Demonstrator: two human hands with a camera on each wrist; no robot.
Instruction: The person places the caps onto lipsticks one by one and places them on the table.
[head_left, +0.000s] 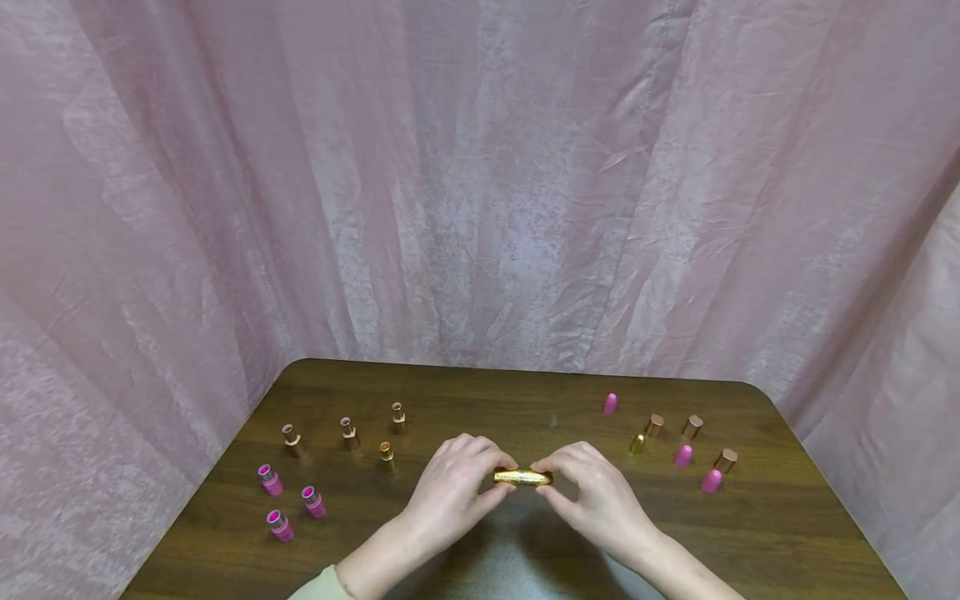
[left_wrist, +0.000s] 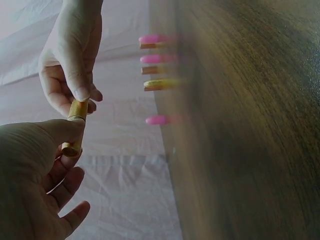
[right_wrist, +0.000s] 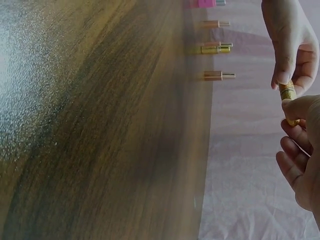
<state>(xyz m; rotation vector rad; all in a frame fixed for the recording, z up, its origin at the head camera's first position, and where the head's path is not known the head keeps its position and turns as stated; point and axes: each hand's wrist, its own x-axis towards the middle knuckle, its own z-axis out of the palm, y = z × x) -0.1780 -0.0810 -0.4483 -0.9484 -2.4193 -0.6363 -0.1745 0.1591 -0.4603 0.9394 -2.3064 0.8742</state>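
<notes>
Both hands hold one gold lipstick (head_left: 522, 477) level above the table, in front of the body. My left hand (head_left: 457, 493) pinches its left end between thumb and fingertips. The other end is pinched the same way by my right hand (head_left: 594, 502). In the right wrist view a dark seam shows around the gold tube (right_wrist: 287, 93), between the two thumbs. The left wrist view shows the flat end of the lipstick (left_wrist: 70, 150) past the left thumb. The lower fingers of both hands are loosely bent, off the tube.
Uncapped lipsticks stand on the wooden table (head_left: 517, 400) at left: three pink (head_left: 313, 503), three rose-gold (head_left: 349, 435) and one gold (head_left: 387, 457). Loose caps stand at right: three pink (head_left: 682, 456), three rose-gold (head_left: 693, 427) and one gold (head_left: 637, 444). A pink curtain (head_left: 510, 208) hangs behind.
</notes>
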